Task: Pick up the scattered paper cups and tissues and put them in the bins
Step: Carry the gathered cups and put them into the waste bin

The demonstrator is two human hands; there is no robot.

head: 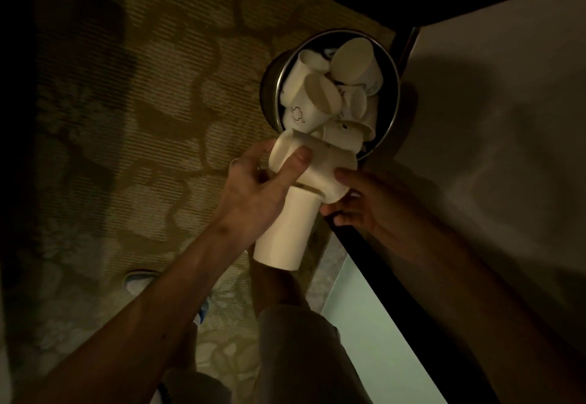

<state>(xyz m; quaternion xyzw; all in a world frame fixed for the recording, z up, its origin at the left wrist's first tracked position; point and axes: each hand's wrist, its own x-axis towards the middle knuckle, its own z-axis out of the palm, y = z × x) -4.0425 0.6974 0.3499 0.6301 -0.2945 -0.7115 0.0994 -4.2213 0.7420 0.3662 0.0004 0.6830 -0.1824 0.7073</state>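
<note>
Paper cups (pixel 326 178), three as far as the dim light lets me count, are bunched between both hands just short of the bin (pixel 395 96). The foremost one overlaps the bin's near rim. The left grip (pixel 253 188) is wrapped round the bundle from the left, with the thumb laid over the top cup and the fingers curled behind. The right grip (pixel 364 210) pinches the middle cup from the right, thumb above and fingers beneath. The third is a long cup (pixel 285 229), perhaps a nested stack. It runs lengthways from the hands back toward the person, its axis roughly in line with the bin. The bin lies straight ahead of the bundle and the right grip is nearer its rim, so the drop looks to need only a short push forward and a release. One bin shows, heaped above its rim with binned cups (pixel 352 61), at least six. I can make out no tissues. Beneath is a patterned rug (pixel 158 118), and a pale surface (pixel 491 102) stands to the right.
</note>
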